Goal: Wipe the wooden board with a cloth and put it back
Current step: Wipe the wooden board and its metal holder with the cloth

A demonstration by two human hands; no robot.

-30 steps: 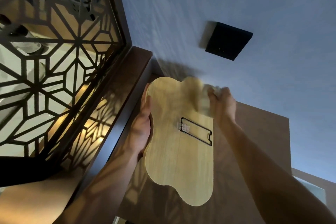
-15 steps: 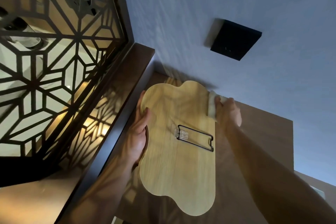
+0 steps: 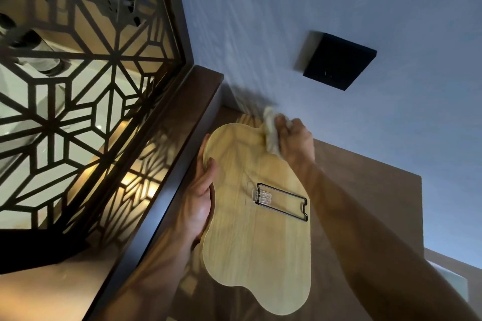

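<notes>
wooden board (image 3: 258, 237): pale yellow-tan, fine straight grain running lengthwise
wire frame (image 3: 283, 202) on board: thin black outline, clear plastic clip at its left end
cloth (image 3: 271, 134): off-white, blurred
wall (image 3: 287, 21): grey-blue, faint mottled streaks
square block (image 3: 339, 61) on wall: flat black
lattice screen (image 3: 78, 86): dark brown bars in a geometric star and hexagon pattern, warm amber glow low behind it
wood panel (image 3: 370, 190) behind board: mid brown, lattice shadows cast across its left part

Dim scene, warm glow behind the lattice screen (image 3: 78, 112), motion-blurred cloth (image 3: 271, 133), wide-angle edge warping
</notes>
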